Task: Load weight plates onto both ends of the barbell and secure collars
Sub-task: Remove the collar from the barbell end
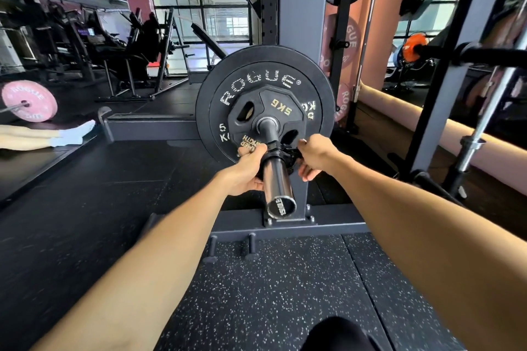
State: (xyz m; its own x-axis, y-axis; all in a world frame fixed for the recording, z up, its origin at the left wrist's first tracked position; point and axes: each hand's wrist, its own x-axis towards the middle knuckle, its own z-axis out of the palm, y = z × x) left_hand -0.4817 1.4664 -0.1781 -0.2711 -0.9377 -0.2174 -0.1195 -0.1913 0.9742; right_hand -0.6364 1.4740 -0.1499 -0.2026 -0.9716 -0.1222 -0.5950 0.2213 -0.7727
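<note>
Near end: large black plate (265, 65) and 5 kg plate (281, 111) seated on barbell sleeve (278, 179), just beyond the fingers.
Collar (281, 152): on sleeve, short of the plates; judged not yet locked.
Left hand (246, 171): fingers curled around collar.
Right hand (313, 155): fingers pinching collar's clamp side.
Far end: not visible, cannot tell.
Surroundings: rack upright (302, 8) behind plates; pink plate (28, 101) far left; no obstruction seen.

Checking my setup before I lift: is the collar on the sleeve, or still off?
On. The collar wraps the sleeve, short of the 5 kg plate; both hands hold it. Clamped: cannot tell.
</note>
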